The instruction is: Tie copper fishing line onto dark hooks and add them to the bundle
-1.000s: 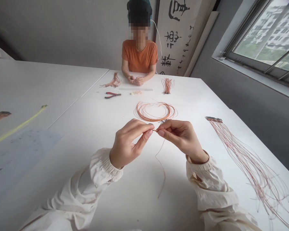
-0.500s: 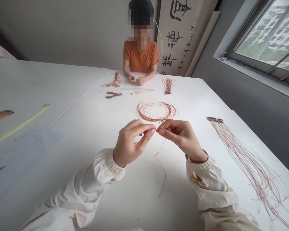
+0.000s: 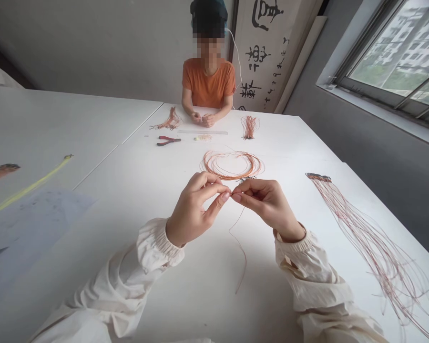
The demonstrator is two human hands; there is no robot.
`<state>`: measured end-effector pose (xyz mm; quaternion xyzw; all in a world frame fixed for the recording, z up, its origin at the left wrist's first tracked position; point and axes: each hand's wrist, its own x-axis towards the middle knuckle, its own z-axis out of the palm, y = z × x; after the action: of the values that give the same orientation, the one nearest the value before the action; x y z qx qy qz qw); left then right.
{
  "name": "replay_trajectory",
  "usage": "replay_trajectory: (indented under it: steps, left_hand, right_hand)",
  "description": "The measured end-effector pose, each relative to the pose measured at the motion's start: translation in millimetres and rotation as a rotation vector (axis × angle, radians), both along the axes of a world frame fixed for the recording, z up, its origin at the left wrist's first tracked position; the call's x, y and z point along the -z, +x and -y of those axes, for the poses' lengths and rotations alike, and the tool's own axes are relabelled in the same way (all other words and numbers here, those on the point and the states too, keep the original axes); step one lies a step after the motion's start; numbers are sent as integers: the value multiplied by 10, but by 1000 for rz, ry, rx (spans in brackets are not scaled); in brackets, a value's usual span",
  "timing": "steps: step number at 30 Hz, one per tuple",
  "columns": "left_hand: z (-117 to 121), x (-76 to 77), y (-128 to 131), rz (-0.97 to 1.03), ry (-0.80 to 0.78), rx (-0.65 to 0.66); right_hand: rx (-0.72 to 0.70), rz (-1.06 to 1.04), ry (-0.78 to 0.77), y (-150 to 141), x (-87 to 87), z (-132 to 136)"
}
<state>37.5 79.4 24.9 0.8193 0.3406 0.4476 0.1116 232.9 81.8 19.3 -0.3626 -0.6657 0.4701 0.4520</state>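
My left hand [image 3: 196, 205] and my right hand [image 3: 268, 204] meet over the white table, thumb and forefinger of each pinched together fingertip to fingertip. Between them is a thin reddish-brown cord [image 3: 241, 247], whose loose tail hangs below my right hand in a curve. The pinched part is too small to make out fully. Just beyond my fingers lies a loose coil of orange-brown cord [image 3: 208, 166]. A few small dark pieces [image 3: 246, 179] sit at its near edge, partly hidden by my right hand.
A long bundle of cords [image 3: 353, 221] with dark ends lies right. Across the table sits a person in orange [image 3: 209, 83], hands together, near red-handled pliers [image 3: 168, 140], a clear ruler [image 3: 202, 132] and two cord bundles [image 3: 250, 127]. A yellow strand [image 3: 32, 183] and a sheet [image 3: 39, 228] lie left.
My left fingers have shifted: the forefinger bends more and the other fingers lift slightly. My right hand has barely moved, and the cord's tail hangs much as before.
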Motion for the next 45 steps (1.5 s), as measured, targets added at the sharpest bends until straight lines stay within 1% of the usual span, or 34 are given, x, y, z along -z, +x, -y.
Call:
replay_trajectory:
  steps: [3,6,8,13,18,23,26,32,39,41,45]
  left_hand:
    - [1,-9,-16,-32,-66,20]
    - [-5,-15,-39,-54,-101,28]
    - [-7,-17,-51,-69,-127,36]
    - [3,-22,-64,-115,-169,52]
    - [14,-44,-76,-139,-141,35]
    - [38,-80,-110,-95,-152,73]
    - [48,-95,-122,-65,-159,70]
    - [35,-81,-95,-64,-97,9]
    - [28,-69,-99,-56,-28,1]
    - [37,-85,-110,-57,46,-15]
    - [65,-120,-137,-137,257,-53]
  right_hand:
    - [17,40,34,-11,16,2]
    - [40,87,78,-22,23,6]
    - [42,98,81,-21,22,7]
    - [-4,52,-12,-11,26,3]
    - [-39,-26,-93,-20,15,12]
    - [-29,-37,-95,-4,-21,26]
    - [-29,-31,-88,8,-28,26]
    - [-18,1,-70,4,-21,13]
    - [68,18,5,3,-9,31]
    - [69,14,23,8,-12,41]
    - [56,-13,36,21,-22,55]
